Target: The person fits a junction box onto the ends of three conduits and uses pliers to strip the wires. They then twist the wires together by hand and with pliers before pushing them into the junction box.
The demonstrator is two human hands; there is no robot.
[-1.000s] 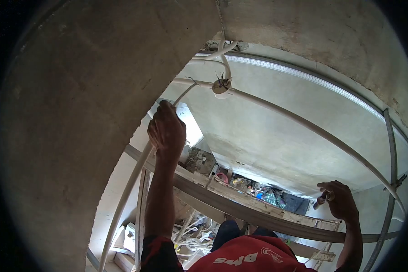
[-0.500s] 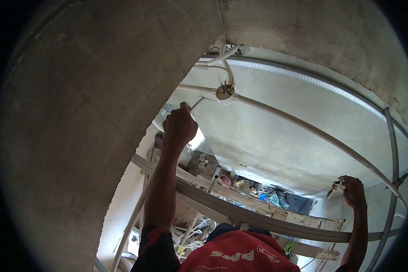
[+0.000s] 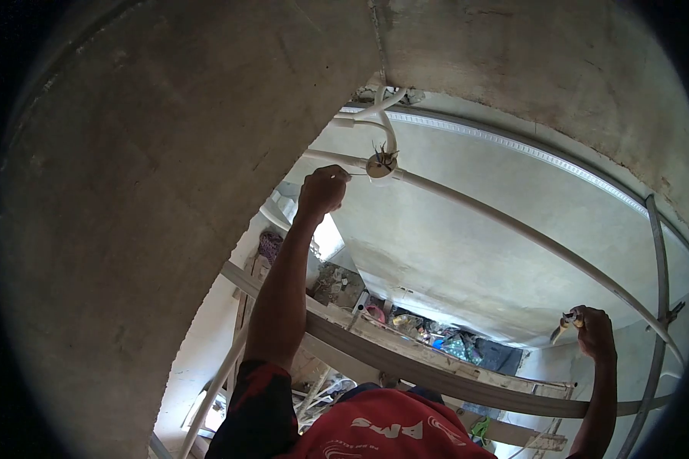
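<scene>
My left hand (image 3: 323, 190) is raised at the upper middle, its fingers closed on a thin rod (image 3: 357, 174) that points right to the round junction box (image 3: 380, 165). Several dark wire ends (image 3: 384, 153) stick out of the box. A pale conduit (image 3: 505, 208) runs from the box down to the right, and other pale pipes (image 3: 390, 126) meet it from above. At the right, my right hand (image 3: 595, 333) grips pliers (image 3: 566, 323), whose handles hang to the lower left.
A rough concrete slab (image 3: 168, 168) fills the left side. Below run a grey metal beam (image 3: 436, 376) and wooden planks (image 3: 344, 320). A dark pipe (image 3: 660, 291) stands at the far right. Cluttered items (image 3: 452, 344) lie far below.
My left hand has moved up and right, and the rod now lies nearly level with its tip close to the box. My right hand has shifted slightly down, still on the pliers.
</scene>
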